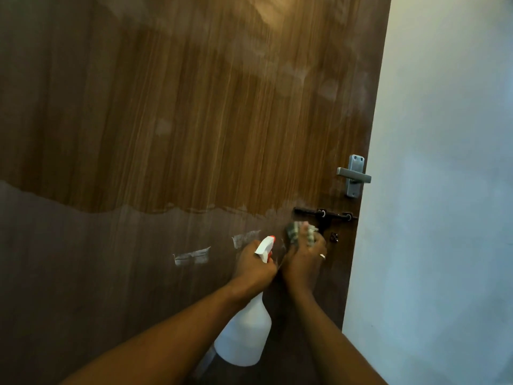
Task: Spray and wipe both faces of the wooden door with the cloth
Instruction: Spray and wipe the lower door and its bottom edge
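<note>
The left hand [256, 266] gripped the neck of a white spray bottle [244, 334], its nozzle aimed at the wooden door [194, 107]; just beside it, the right hand [304, 255] clutched a bunched cloth [293, 232] pressed to the door's lower face, directly under a black bolt [324, 215], with a grey handle [354, 176] above; the cloth could likely snag on the bolt's fittings; a trigger squeeze would probably wet the right hand, since the hands nearly touched.

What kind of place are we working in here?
Likely indoors in a home: a wood-grain door with a metal lever handle and black sliding bolt, beside a plain pale wall.
</note>
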### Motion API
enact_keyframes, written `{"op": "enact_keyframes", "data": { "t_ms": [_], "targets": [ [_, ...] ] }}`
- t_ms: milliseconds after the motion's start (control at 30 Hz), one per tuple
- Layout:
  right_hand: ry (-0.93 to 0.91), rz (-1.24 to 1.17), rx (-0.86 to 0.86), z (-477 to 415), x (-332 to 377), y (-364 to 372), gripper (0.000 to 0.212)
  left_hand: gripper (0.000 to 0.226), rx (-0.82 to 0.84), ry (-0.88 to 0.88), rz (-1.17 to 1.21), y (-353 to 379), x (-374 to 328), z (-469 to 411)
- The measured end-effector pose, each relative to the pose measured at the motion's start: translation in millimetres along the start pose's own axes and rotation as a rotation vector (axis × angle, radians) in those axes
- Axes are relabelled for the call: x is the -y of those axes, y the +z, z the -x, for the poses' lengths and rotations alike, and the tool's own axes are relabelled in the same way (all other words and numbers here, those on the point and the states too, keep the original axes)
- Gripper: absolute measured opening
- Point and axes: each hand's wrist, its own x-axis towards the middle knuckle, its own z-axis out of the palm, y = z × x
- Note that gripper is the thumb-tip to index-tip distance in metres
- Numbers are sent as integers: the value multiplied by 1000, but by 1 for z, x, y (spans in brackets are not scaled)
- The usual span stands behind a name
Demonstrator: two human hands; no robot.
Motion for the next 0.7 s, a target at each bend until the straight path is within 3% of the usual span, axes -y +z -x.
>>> {"op": "enact_keyframes", "data": {
  "t_ms": [100,200,233,333,367,433,500,600,667,700],
  "targets": [
    [121,-119,-226,-28,23,14,48,62,-5,13,-10,-10,-1,0],
    [-15,132,-269,-20,25,32,42,65,-20,31,-15,-20,1,-3],
    [-123,178,-227,-9,20,35,42,65,-31,37,-15,-24,3,-4],
    [-766,458,66,10,-27,25,49,62,-41,72,-16,-32,9,-6],
    [-884,501,110,7,-45,20,56,61,-41,69,-23,-33,11,-5],
    [-815,540,110,1,-70,8,64,62,-51,46,-23,-35,16,-2],
    [-530,457,93,0,-57,1,58,60,-61,26,-10,-37,18,0],
    [-239,99,-31,1,-4,26,43,61,-71,30,-18,-42,14,1],
    [-279,68,-60,7,30,52,41,61,-65,51,-34,-47,12,2],
    [-404,170,-16,12,36,59,44,60,-64,64,-41,-50,11,3]
  ]
}}
